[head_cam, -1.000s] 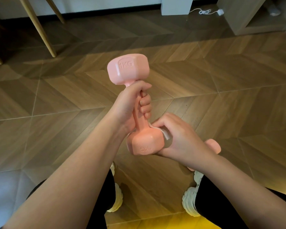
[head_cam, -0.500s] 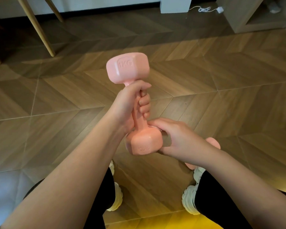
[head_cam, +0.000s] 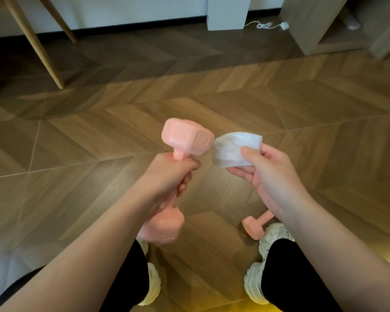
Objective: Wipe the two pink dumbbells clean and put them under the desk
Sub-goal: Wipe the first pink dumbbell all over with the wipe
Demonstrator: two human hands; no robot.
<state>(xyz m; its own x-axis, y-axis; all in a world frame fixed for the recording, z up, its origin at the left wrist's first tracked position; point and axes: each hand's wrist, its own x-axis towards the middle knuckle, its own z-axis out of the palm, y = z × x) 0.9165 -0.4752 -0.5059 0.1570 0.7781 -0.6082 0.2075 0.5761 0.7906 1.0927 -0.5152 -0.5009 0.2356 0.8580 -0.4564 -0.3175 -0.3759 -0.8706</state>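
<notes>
Herringbone wood floor (head_cam: 279, 104) fills the frame; slanted wooden legs (head_cam: 36, 43) upper left. At centre my left hand (head_cam: 169, 183) is fisted round the handle of one pink dumbbell (head_cam: 187, 140), tilted. Second dumbbell (head_cam: 254, 226) lies lower right, beside my shoe (head_cam: 273, 237). My right hand (head_cam: 268, 176) pinches a white wipe (head_cam: 232, 149) at the raised head; contact unclear.

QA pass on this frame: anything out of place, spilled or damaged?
Nothing stands out. The left hand grips one pink dumbbell by its handle; the right hand pinches a white wipe beside its upper head. The second dumbbell lies on the floor by the right shoe. No spill or damage visible.
</notes>
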